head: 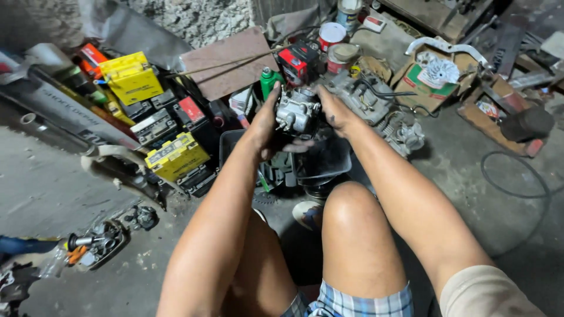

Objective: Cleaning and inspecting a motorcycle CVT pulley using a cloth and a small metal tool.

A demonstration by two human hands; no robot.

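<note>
Gripping carburetor (296, 110) between both hands (299, 120).

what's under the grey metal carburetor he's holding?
Below the grey metal carburetor, held by the left hand and right hand, sits a dark plastic tray on the concrete floor. The tray's contents are shadowed and partly covered by the hands.
</note>
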